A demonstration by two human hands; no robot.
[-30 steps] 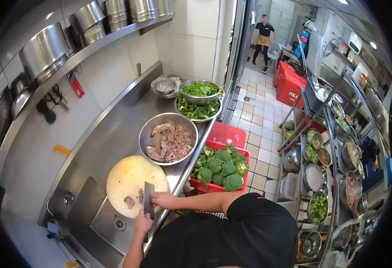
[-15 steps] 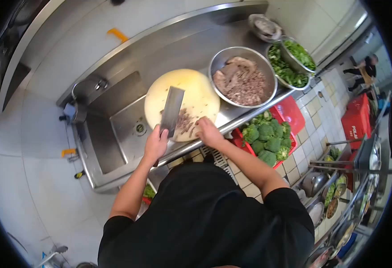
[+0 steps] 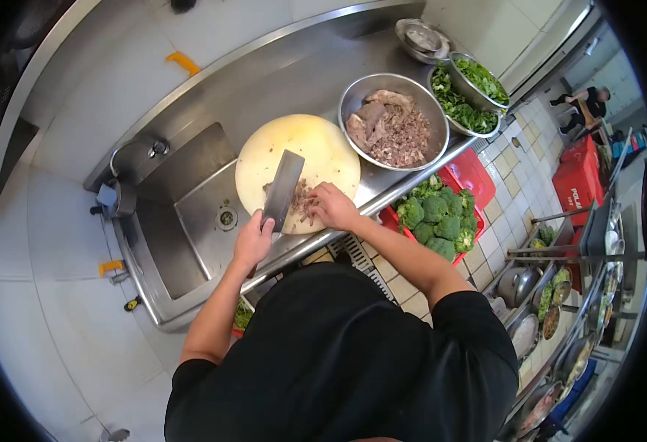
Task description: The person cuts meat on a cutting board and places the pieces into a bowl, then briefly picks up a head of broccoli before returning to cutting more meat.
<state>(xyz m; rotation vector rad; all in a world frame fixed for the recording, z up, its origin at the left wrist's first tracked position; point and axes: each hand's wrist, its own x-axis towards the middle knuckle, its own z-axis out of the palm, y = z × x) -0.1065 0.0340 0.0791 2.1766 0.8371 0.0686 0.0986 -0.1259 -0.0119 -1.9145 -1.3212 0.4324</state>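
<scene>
My left hand (image 3: 252, 239) is closed round the handle of a cleaver (image 3: 285, 190), whose broad blade stands over the round cutting board (image 3: 320, 146). To the right of the blade, my right hand (image 3: 332, 206) has its fingers bent down onto chopped meat (image 3: 301, 199) near the board's front edge. Whether it grips any of the meat is too small to tell. Beside the board sits a steel bowl (image 3: 441, 129) with larger meat pieces (image 3: 375, 118) and minced meat (image 3: 404, 140) in it.
Left of the board is a steel sink (image 3: 198, 221). Bowls of leafy greens (image 3: 478, 81) stand at the counter's far end. Below the counter edge, a red crate holds broccoli (image 3: 438, 214). A shelf rack with food bowls stands at right; another person (image 3: 592, 107) is beyond.
Since a second ago the view has tilted down and turned. My right hand has left the cleaver and moved onto the meat, shifting slightly toward the blade over the last half second.
</scene>
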